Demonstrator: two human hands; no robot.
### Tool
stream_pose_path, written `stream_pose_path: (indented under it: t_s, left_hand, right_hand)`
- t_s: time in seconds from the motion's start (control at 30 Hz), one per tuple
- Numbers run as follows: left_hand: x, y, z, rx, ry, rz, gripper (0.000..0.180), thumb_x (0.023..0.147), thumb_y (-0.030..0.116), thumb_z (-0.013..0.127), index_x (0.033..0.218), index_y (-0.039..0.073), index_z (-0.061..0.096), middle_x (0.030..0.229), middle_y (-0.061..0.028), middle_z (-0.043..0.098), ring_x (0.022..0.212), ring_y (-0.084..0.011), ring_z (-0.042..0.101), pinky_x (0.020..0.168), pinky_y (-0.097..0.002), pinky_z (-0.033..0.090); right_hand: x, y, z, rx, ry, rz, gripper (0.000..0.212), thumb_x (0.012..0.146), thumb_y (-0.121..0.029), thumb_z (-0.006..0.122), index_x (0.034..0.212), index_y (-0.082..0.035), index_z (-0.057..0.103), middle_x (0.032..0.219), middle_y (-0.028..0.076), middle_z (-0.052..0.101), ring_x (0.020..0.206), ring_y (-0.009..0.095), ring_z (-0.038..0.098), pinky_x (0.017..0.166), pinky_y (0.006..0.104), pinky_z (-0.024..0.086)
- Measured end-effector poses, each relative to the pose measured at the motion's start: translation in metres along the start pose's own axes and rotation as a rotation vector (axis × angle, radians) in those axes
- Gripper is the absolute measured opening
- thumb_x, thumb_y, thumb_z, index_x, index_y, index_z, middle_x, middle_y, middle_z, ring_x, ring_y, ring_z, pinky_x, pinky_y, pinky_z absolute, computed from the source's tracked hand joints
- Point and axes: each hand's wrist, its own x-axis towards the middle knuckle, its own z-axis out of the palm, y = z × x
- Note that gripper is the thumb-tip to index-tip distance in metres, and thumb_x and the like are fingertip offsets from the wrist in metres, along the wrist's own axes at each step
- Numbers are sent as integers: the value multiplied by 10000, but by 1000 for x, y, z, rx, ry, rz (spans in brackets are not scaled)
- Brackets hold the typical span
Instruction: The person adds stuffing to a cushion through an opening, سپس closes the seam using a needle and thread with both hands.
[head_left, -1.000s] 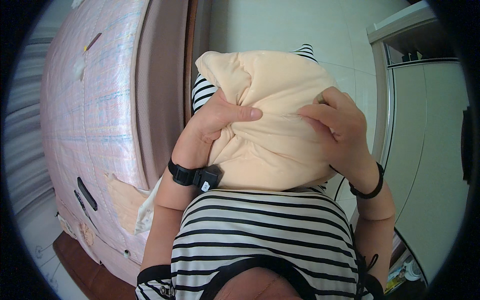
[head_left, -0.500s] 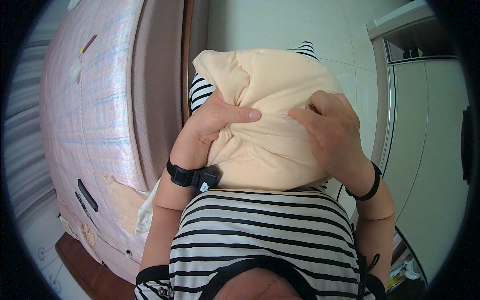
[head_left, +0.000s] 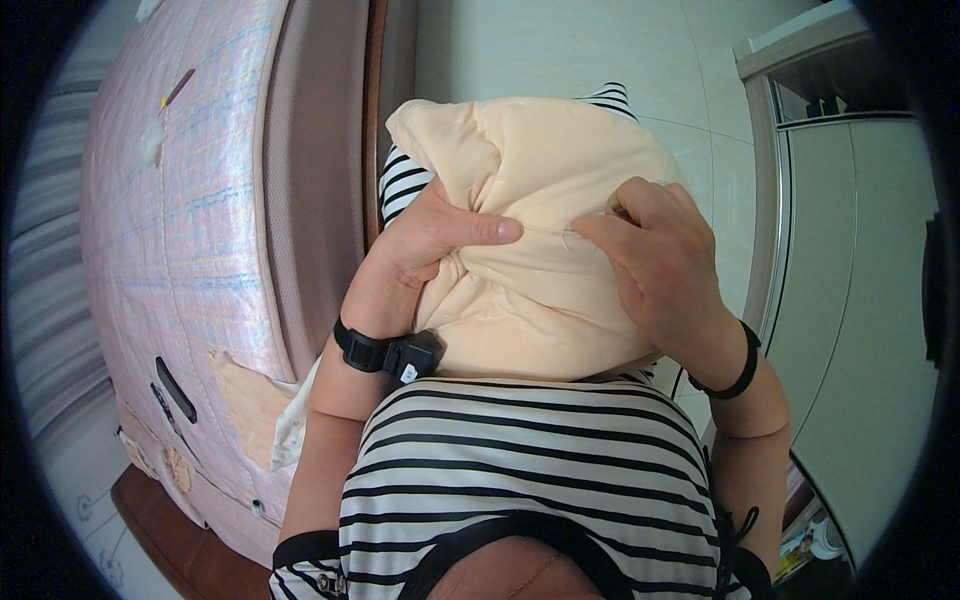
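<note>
A cream-coloured, stuffed cloth cushion (head_left: pixel 560 160) lies across my lap, its fabric gathered into creases near the middle. My left hand (head_left: pixel 430 235) grips its left side, thumb stretched over the top along a fold and the other fingers hidden beneath. Above the right half, my right hand (head_left: pixel 665 260) is closed, thumb and forefinger pinched together near the crease. A thin pale thread (head_left: pixel 566 240) curves in a small loop at those fingertips. Any needle there is hidden or too small to see.
On my left is a bed with a pink plaid cover (head_left: pixel 190 260). On it lie cream cloth (head_left: pixel 245 405), a black oblong object (head_left: pixel 175 390), white fluff (head_left: pixel 152 145) and a slim brown-handled tool (head_left: pixel 180 88). A pale cabinet (head_left: pixel 860 260) stands on the right.
My right fingertips have shifted slightly left and up, and the thread loop now shows beside them. The left hand and cushion have stayed in place.
</note>
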Motion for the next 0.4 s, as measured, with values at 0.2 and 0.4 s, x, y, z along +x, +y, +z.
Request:
stream_pose_path:
  t_s: [0.2, 0.4]
  left_hand:
    - [1, 0, -1, -2, -41, 13, 815, 761, -22, 851, 1482, 2, 471, 1379, -124, 629, 1256, -243, 617, 1069, -380, 508]
    - [2, -3, -8, 8, -45, -36, 814, 775, -9, 848, 1493, 15, 465, 1391, -115, 622, 1261, -242, 613, 1074, -388, 503]
  right_hand:
    - [3, 0, 3, 6, -19, 16, 127, 783, -67, 639, 879, -127, 696, 789, 36, 511, 716, 246, 539, 690, 374, 407]
    - [4, 2, 0, 48, -63, 21, 153, 770, -52, 638, 885, -129, 705, 808, 30, 537, 731, 238, 552, 701, 367, 419]
